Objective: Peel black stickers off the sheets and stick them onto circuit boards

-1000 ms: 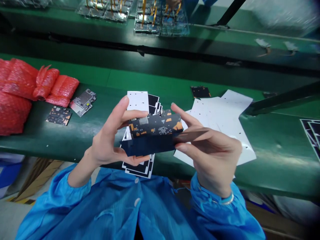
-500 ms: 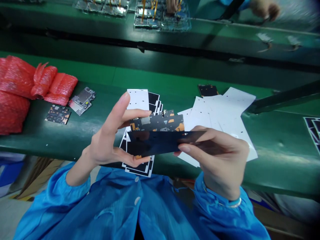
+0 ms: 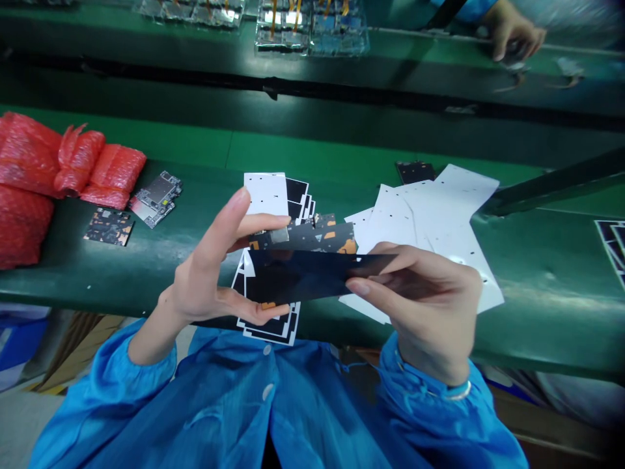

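My left hand (image 3: 208, 270) is closed around the edges of a dark circuit board (image 3: 317, 238) with copper-coloured patches, thumb and fingers spread wide across it. Between finger and thumb, my right hand (image 3: 424, 299) pinches the right end of a thin, shiny black sheet (image 3: 297, 277). That sheet lies across the lower part of the board and hides it; whether it sticks to the board I cannot tell. Below them on the bench lies a stack of white sheets with black cut-out shapes (image 3: 266, 332). White backing sheets (image 3: 424, 215) are spread behind my right hand.
Red bubble-wrapped bundles (image 3: 34, 156) stand at the left, beside two boards, one black (image 3: 108, 227) and one grey (image 3: 157, 195). Another black board (image 3: 415, 171) touches the white sheets. Trays of parts (image 3: 310, 29) and another person's hand (image 3: 515, 29) are across the bench.
Both hands, with board and black sheet, stay almost in place. The view has shifted slightly. Across the bench, one person's hand has left the trays; another at upper right now reaches a small part.
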